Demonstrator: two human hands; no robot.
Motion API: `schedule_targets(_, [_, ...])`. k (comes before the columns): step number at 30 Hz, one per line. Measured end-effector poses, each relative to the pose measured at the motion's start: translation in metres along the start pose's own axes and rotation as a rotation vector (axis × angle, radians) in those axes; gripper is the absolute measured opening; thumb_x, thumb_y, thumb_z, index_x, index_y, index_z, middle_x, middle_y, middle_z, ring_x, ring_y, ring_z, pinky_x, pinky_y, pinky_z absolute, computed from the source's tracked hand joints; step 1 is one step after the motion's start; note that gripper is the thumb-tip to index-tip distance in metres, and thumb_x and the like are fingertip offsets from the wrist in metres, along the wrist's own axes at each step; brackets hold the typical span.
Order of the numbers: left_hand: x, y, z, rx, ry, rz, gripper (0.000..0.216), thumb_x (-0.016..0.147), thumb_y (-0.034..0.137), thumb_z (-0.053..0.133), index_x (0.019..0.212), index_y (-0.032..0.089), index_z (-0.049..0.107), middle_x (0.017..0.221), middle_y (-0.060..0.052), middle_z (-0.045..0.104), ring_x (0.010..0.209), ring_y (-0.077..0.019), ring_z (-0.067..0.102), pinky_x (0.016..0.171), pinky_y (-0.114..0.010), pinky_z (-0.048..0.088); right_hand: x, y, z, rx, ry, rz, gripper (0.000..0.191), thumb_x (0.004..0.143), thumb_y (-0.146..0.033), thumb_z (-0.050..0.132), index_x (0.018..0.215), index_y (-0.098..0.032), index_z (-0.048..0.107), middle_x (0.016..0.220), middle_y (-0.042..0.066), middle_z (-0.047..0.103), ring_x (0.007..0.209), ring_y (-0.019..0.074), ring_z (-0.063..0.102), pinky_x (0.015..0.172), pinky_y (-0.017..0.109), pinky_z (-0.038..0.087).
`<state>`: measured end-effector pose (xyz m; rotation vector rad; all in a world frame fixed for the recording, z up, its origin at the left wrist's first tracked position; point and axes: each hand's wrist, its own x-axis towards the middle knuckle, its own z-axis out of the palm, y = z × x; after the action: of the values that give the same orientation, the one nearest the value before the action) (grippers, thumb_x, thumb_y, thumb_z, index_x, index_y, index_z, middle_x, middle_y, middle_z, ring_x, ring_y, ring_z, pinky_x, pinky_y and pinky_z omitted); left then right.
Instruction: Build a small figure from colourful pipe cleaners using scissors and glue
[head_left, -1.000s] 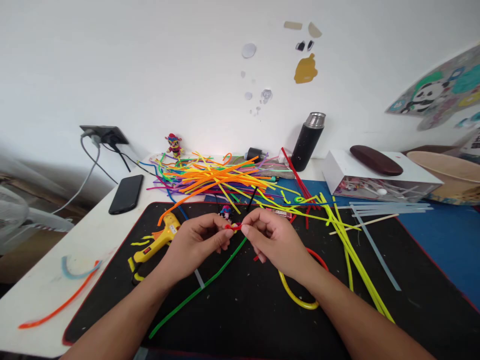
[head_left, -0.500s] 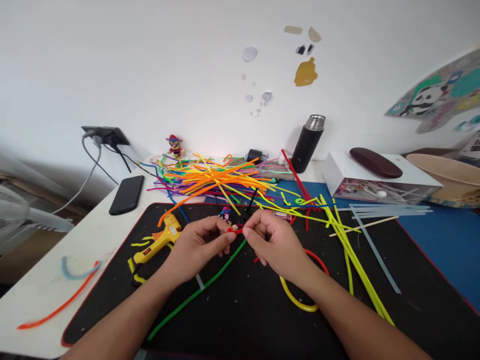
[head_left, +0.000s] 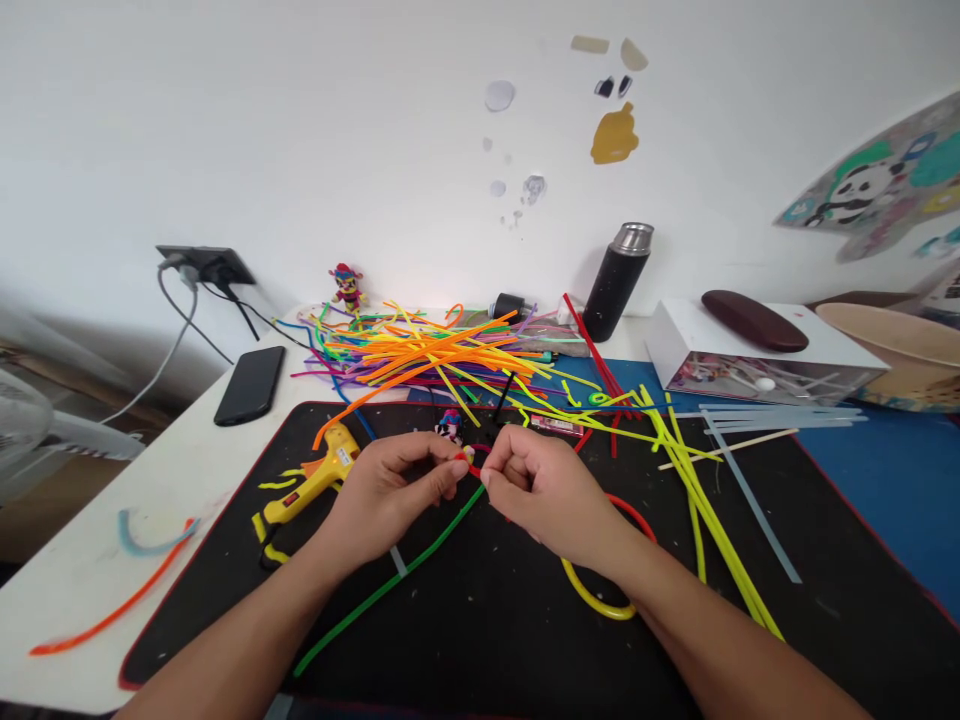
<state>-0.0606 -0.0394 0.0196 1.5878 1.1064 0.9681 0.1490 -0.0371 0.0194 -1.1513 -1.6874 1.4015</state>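
Observation:
Both hands pinch a short red pipe cleaner (head_left: 474, 470) over the middle of the black mat (head_left: 480, 620). My left hand (head_left: 394, 490) is closed on its left end, thumb against forefinger. My right hand (head_left: 544, 490) grips the other end with curled fingers, which hide part of it. Just behind the fingertips sits a small figure with a blue and pink head (head_left: 450, 424), its lower part covered by my left hand. A green pipe cleaner (head_left: 390, 585) runs below the hands, and a red and yellow ring (head_left: 596, 600) lies partly under my right wrist.
A yellow glue gun (head_left: 311, 485) lies left of my left hand. Behind the hands spreads a pile of coloured pipe cleaners (head_left: 427, 355). Yellow stems (head_left: 705, 520) and translucent glue sticks (head_left: 757, 515) lie right. A black flask (head_left: 619, 280) and a phone (head_left: 250, 385) stand farther out.
The red pipe cleaner, nearly straight before, now bends into a curve between my fingertips. My right hand has shifted slightly left and down, and the camera view has moved a little.

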Motion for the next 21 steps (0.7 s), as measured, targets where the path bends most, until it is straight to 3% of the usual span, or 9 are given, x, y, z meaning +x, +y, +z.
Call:
schedule_targets(13, [0.0025, 0.0063, -0.0056, 0.317, -0.056, 0.193, 0.014, 0.094, 0.028, 0.069, 0.087, 0.02, 0.079, 0.08, -0.004, 0.077, 0.071, -0.0165, 0.069, 0.07, -0.025, 0.052, 0.0014, 0.0002, -0.0003, -0.149, -0.085, 0.02, 0.012, 0.083, -0.017, 0.064, 0.076, -0.022, 0.055, 0.05, -0.011, 0.042, 0.047, 0.0081, 0.035, 0.047, 0.022, 0.026])
schedule_targets(17, [0.0029, 0.006, -0.0059, 0.343, -0.094, 0.183, 0.015, 0.095, 0.027, 0.066, 0.087, 0.02, 0.078, 0.082, -0.004, 0.078, 0.074, -0.0169, 0.068, 0.073, -0.026, 0.052, 0.0015, 0.003, 0.0022, -0.156, -0.088, 0.016, 0.013, 0.084, -0.018, 0.064, 0.076, -0.021, 0.055, 0.05, -0.011, 0.042, 0.047, 0.008, 0.035, 0.047, 0.022, 0.025])
schedule_targets(21, [0.0026, 0.0066, -0.006, 0.25, -0.032, 0.095, 0.019, 0.094, 0.032, 0.069, 0.083, 0.019, 0.075, 0.074, -0.003, 0.074, 0.066, -0.0149, 0.064, 0.066, -0.024, 0.051, 0.0033, 0.0056, 0.0028, -0.046, -0.059, 0.038, 0.011, 0.088, -0.024, 0.065, 0.082, -0.022, 0.057, 0.052, -0.011, 0.043, 0.044, 0.0076, 0.04, 0.046, 0.021, 0.029])
